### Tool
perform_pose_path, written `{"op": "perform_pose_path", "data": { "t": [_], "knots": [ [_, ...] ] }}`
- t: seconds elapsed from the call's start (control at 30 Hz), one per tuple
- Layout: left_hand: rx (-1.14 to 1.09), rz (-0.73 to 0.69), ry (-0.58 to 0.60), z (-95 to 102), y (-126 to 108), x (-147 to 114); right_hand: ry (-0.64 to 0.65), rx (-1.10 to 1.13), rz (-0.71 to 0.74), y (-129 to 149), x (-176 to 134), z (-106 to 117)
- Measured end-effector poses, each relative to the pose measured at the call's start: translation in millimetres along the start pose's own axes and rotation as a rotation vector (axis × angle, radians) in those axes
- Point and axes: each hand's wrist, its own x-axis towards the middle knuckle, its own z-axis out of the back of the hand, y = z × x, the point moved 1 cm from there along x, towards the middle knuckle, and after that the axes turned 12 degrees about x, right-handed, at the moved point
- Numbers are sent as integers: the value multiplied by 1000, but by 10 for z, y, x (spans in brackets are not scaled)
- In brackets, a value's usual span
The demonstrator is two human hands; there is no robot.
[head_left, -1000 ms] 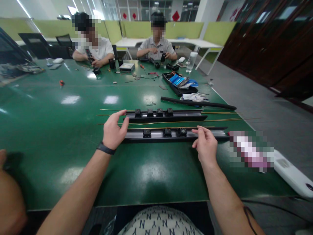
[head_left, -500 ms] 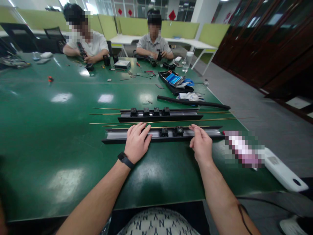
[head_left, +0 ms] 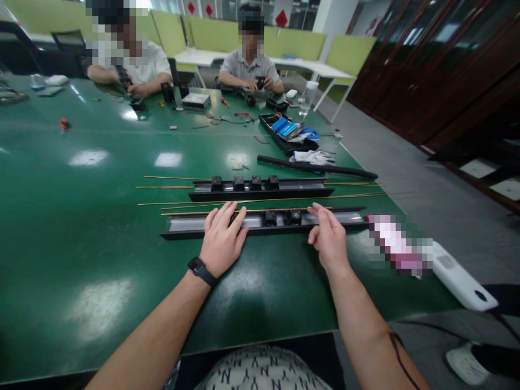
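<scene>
A long black channel with a pale inner floor (head_left: 190, 223) lies crosswise on the green table. Over its left half rests my left hand (head_left: 222, 238), fingers stretched forward and partly hiding a black block. Two more black blocks (head_left: 293, 217) sit in the channel to the right. A thin brass rod (head_left: 268, 210) runs along the channel's back edge, passing by my left fingertips. My right hand (head_left: 330, 238) has its fingertips on this rod near its right end; the thumb sits lower, over the channel. The exact finger contact is small to see.
Behind lies a second black channel (head_left: 260, 193) with several black blocks and brass rods (head_left: 162, 187) around it. Farther back are a black strip (head_left: 317, 167), gloves (head_left: 312, 157) and a filled black tray (head_left: 288, 146). Two people sit across the table (head_left: 122, 292).
My right hand and the brass rod have shifted slightly left along the channel; the rod's left end now pokes past the channel. My left hand stays over the channel. The whole view has shifted a little.
</scene>
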Motion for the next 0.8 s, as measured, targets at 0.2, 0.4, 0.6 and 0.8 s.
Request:
{"op": "perform_pose_path", "data": {
  "t": [0.2,0.4,0.6,0.8],
  "knots": [
    [14,-4,2,6,0,-7,53,23,-37,24,-13,-27],
    [6,-4,2,26,-11,-6,169,-134,-24,-11,-65,-25],
    [14,-13,14,19,-10,-10,156,-91,11,-15,-41,-11],
    [13,-13,11,10,-3,-19,95,-68,-15,-4,-20,-20]
  ]
}}
